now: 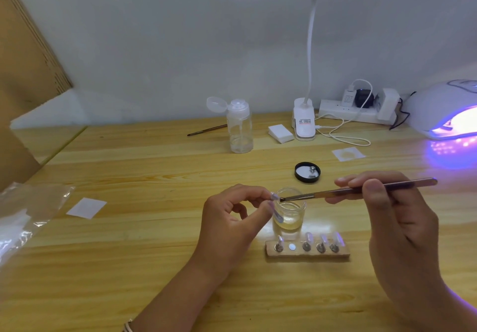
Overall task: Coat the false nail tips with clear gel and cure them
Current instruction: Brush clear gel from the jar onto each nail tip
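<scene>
My left hand (232, 218) pinches a small nail tip on its holder (275, 197) between thumb and fingers, just left of the open glass jar of clear gel (290, 215). My right hand (392, 210) grips a thin brush (361, 189) whose dark bristles touch the held nail tip above the jar's mouth. In front of the jar lies a wooden stand (307, 250) with several nail tips on metal pegs and one bare magnet spot. The UV curing lamp (449, 114) glows purple at the far right.
The jar's black lid (307, 172) lies behind the jar. Further back stand a clear pump bottle (240, 127), a second brush (206, 130), a white sponge block (280, 133), a clip desk lamp (304, 122) and a power strip (353, 112). White pads (86, 207) and plastic bag (20, 223) lie left.
</scene>
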